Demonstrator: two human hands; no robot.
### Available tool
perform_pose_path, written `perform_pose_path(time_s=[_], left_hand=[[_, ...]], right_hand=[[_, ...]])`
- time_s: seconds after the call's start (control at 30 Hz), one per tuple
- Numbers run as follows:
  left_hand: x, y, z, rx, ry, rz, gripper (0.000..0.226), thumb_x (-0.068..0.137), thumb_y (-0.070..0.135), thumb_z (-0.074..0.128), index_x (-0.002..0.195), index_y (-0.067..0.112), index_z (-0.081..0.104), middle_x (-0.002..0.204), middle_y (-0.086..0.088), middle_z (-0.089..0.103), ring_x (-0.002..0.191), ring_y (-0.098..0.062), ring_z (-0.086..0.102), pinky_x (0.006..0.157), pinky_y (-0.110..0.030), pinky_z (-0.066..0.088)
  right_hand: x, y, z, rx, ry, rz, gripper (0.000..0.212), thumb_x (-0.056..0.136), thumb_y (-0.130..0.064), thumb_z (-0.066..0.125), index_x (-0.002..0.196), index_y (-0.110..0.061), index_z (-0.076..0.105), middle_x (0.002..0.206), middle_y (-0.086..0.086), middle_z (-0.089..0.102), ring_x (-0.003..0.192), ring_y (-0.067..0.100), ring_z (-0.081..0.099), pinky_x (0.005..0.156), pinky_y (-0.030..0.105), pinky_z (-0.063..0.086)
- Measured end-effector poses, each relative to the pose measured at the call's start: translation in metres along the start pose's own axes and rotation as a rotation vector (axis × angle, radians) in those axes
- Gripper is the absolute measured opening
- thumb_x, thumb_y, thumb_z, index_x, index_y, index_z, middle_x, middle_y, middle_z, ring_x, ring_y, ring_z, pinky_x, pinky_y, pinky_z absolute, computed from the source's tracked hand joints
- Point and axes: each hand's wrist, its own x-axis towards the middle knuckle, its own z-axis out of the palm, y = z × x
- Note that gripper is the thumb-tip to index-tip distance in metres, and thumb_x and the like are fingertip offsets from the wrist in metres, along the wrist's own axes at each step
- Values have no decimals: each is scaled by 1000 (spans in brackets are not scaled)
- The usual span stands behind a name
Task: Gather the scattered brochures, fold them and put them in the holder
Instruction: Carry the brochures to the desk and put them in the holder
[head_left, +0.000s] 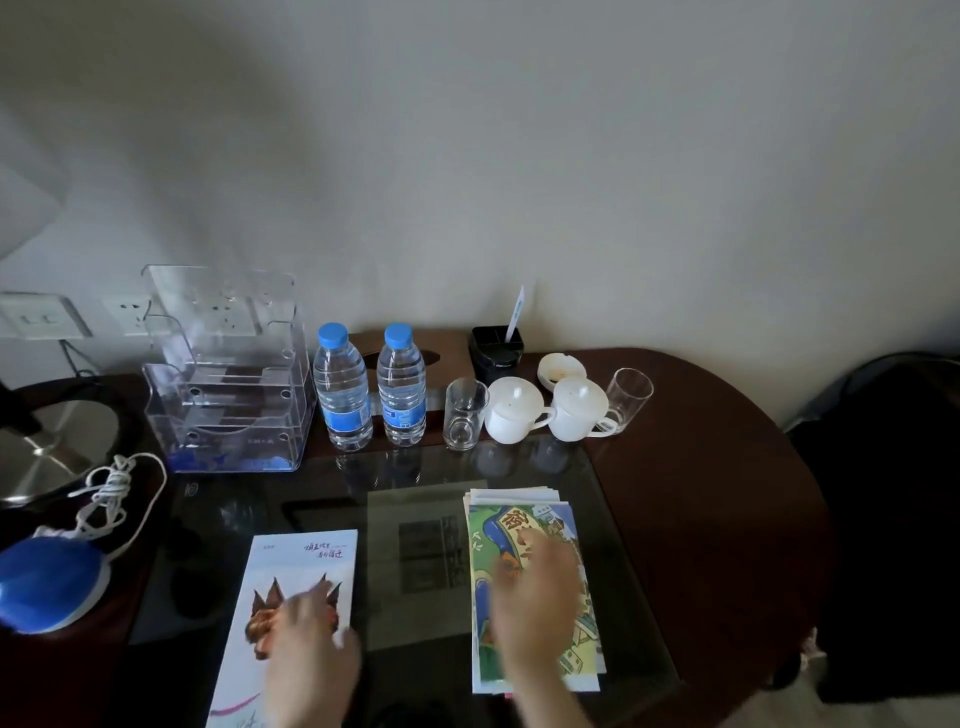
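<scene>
A white brochure (291, 571) with an orange figure lies on the glass tabletop at the lower left; my left hand (311, 649) rests flat on its lower part. To the right lies a stack of colourful illustrated brochures (530, 519), and my right hand (535, 597) lies palm down on its middle. Both hands are blurred; the fingers look spread, pressing on the paper and gripping nothing. The clear acrylic tiered holder (228, 395) stands at the back left by the wall, with no brochures in it.
Two water bottles (371, 384), a glass (464, 413), two lidded white cups (545, 410) and another glass (627, 395) line the back. A black caddy (496, 353) sits behind. A kettle (47, 441) and blue base with cord (49, 582) are at left.
</scene>
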Motion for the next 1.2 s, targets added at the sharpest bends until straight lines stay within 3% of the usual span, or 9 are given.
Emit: perform_pose_path(time_s=[0.1,0.17,0.27,0.37,0.6,0.93,1.03,1.1,1.2], left_hand=[[-14,44,37,-156,-203,97,33,85,17,64,118,18,62,110,1,66,96,-13,60,81,-20,46],[-22,71,61,-217,-295,56,26,90,29,59,115,21,60,97,10,64,83,-3,58,66,-13,42],[-25,91,84,-283,-316,-58,19,94,35,51,104,19,55,102,0,66,82,-11,56,68,-23,44],[-22,87,85,-263,-214,-101,17,95,32,49,99,17,54,105,-9,64,89,-21,58,72,-27,42],[-22,77,56,-258,22,-76,15,78,19,73,80,21,58,84,1,62,75,-14,58,61,-25,41],[-20,88,62,-357,54,-191,19,89,23,58,103,11,59,99,-7,59,84,-21,52,73,-30,39],[-22,88,64,-246,-127,-143,31,85,41,61,103,17,54,98,-1,59,86,-17,57,76,-32,48],[-21,90,64,-119,-188,-107,45,75,48,72,103,21,50,101,2,56,91,-17,58,74,-29,46],[-18,90,64,-82,-224,-124,49,66,40,81,101,20,52,97,2,60,85,-15,61,68,-26,49]], right_hand=[[50,58,-31,-164,-128,484,88,65,-66,75,129,-13,49,127,13,53,114,30,53,85,41,49],[67,83,-34,-122,-388,610,81,64,-64,77,119,-12,48,114,9,54,101,24,56,79,35,47],[70,97,-20,80,-515,471,39,76,-41,79,71,-16,49,71,-3,50,62,10,49,58,25,37],[63,94,-3,108,-460,401,24,78,-33,77,75,-21,56,79,-3,61,72,9,58,63,27,47],[50,78,4,318,-627,366,57,56,-44,90,91,-21,50,83,-7,65,69,2,65,48,11,45],[85,87,-61,839,-464,450,13,82,5,69,95,3,71,84,18,71,65,19,64,51,18,52],[121,128,-98,1029,-512,545,17,90,-3,59,102,5,67,95,28,71,72,32,72,68,41,60],[143,160,-109,1008,-598,659,21,95,-10,55,109,3,65,105,31,69,93,44,70,84,58,55],[158,192,-98,696,-539,707,22,93,-15,62,107,2,67,101,27,71,93,43,69,91,57,52]])
